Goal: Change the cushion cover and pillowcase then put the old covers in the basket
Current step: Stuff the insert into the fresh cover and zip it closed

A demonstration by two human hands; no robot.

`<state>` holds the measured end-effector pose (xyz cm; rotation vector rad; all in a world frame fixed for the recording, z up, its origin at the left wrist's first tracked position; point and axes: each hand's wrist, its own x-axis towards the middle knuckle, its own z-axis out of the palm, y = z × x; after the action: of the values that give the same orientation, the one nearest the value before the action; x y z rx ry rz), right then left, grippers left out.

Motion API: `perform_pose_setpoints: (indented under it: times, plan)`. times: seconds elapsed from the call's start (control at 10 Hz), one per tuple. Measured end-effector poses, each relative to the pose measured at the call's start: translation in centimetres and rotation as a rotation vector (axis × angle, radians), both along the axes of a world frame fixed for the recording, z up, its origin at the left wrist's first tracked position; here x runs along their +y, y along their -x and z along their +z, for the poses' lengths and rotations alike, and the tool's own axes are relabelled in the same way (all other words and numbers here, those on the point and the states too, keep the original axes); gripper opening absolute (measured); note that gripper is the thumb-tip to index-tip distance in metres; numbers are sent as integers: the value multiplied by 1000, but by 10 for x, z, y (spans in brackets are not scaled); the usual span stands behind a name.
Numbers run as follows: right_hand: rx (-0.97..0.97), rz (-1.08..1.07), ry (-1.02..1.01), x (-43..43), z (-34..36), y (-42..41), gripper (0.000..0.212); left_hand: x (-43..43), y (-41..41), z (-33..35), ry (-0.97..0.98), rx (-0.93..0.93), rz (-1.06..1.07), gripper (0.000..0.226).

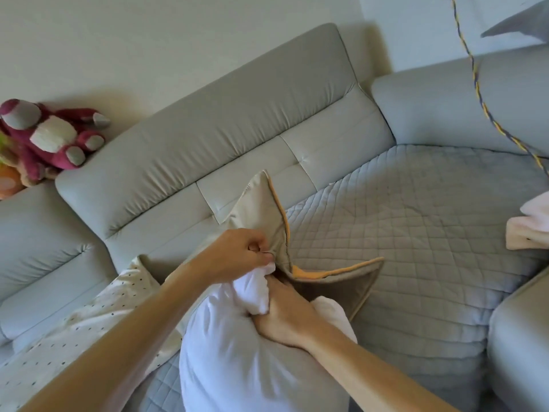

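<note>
Free passage over quilted seat point(416, 218) right of cushion cover point(261, 215). Hemmed by backrest point(222, 120) behind, dotted pillow point(98, 307) left, armrest point(520, 337) near right, pink cloth point(531, 227) far right.

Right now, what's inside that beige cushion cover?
The white pillow bunches at its opening, gripped by the right hand, beside orange lining. Deeper inside the cover is hidden by fabric.

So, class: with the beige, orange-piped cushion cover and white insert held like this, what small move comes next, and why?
Probably the right hand pushes the bunched corner of the white insert deeper into the beige cushion cover: the left hand pinches its opening edge, and most of the insert is outside.
</note>
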<state>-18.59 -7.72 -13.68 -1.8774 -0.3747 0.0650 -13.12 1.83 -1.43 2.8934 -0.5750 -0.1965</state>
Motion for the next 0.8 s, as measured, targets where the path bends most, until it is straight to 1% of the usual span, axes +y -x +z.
perform_pose_setpoints:
  times: [0.1, 0.2, 0.3, 0.4, 0.5, 0.6, 0.7, 0.8]
  plan:
    - [179, 149, 331, 4, -22, -21, 53, 6, 16, -16, -62, -3, -47, 23]
    - [342, -370, 926, 2, -25, -23, 52, 27, 14, -35, -109, -104, -40, 22]
    - [241, -239, -52, 0, -3, -29, 49, 56, 5, -49, -190, -373, -28, 5]
    - [282, -349, 14, 0, -9, -48, 48, 68, 5, -66, -62, -491, 7, 22]
    - [371, -388, 19, -36, -14, -44, 55, 93, 7, -85, 168, -425, 250, 20]
    - [394, -284, 215, -68, -7, -40, 75, 108, 18, -112, 435, -348, 359, 18]
    - [354, -211, 304, -82, 24, -46, 72, 100, 28, -122, 471, -386, 334, 38]
    - [81, -357, 311, -78, 50, -66, 95, 79, 46, -125, 530, -427, 261, 40]
